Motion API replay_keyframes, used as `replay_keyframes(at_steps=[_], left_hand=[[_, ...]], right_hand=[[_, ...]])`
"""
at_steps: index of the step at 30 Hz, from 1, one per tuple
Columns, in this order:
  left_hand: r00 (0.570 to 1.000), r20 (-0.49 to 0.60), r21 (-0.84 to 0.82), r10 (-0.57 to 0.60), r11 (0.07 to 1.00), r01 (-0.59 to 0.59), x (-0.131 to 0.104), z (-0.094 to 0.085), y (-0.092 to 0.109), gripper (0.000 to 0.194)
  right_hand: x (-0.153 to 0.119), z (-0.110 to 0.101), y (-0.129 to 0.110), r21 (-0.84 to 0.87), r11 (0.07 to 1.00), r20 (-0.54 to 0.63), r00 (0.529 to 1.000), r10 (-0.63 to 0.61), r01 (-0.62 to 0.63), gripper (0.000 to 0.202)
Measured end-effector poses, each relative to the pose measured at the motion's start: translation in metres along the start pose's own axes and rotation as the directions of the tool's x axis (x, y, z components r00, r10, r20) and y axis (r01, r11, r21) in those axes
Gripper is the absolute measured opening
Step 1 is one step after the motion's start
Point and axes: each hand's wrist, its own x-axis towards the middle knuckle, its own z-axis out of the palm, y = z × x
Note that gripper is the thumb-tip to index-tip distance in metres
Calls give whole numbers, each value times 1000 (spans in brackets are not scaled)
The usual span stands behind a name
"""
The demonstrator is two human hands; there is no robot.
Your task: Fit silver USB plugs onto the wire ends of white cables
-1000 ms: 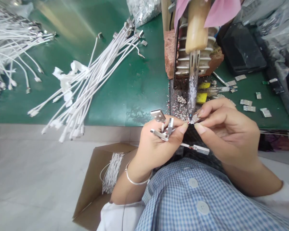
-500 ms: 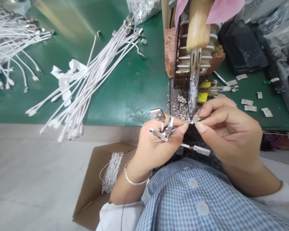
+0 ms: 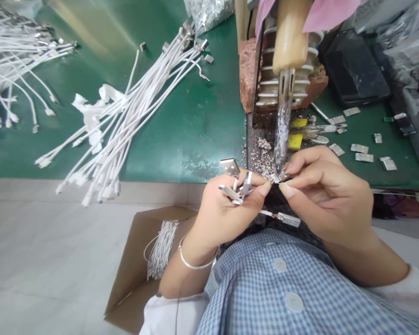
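Observation:
My left hand (image 3: 230, 209) is closed around several white USB cables, whose metal USB plugs (image 3: 230, 167) stick out between and below the fingers. One cable with bare coloured wires ends in a plug (image 3: 288, 219) under the hand. Between thumb and forefinger it pinches a wire end at the tip of the soldering iron (image 3: 281, 135). My right hand (image 3: 330, 195) pinches a small metal USB connector (image 3: 280, 176) against that wire end, just below the tip. The fingers partly cover the joint. The iron has a wooden handle and points down, fixed in place.
White cables (image 3: 125, 125) lie bundled on the green bench (image 3: 202, 116), with another pile (image 3: 14, 70) at far left. Loose connectors (image 3: 364, 157) and a black box (image 3: 356, 70) lie right. A brick (image 3: 247, 74) flanks the iron's coil. A carton (image 3: 125, 265) stands below.
My right hand has shifted slightly left, bringing the connector closer to the left fingertips beneath the iron tip. Both hands keep their hold.

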Motion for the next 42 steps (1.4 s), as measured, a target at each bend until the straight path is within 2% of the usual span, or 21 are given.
replay_keyframes(at_steps=[5,11,18,24,35,42], left_hand=[[998,-47,-2,30,1000,-31,0,2,-1,13],[995,-83,3,47,999,-47,1,4,2,13],[996,-44,24,80,997,-79,4,2,3,14],[997,-49,37,56,998,-54,1,3,1,17],[998,-17,68,65,996,-64,-1,5,-1,18],[996,-3,112,93,989,-93,-8,6,0,21]], right_hand=[[-1,1,1,-45,998,-22,998,-53,52,22],[2,2,0,-105,993,-62,997,-53,46,20],[3,0,-3,-116,992,-66,996,-60,52,18],[2,0,-1,-105,993,-62,996,-60,53,15],[-8,-1,-1,-181,981,-22,997,-73,68,21],[-12,-8,-2,-124,987,25,994,-103,105,20]])
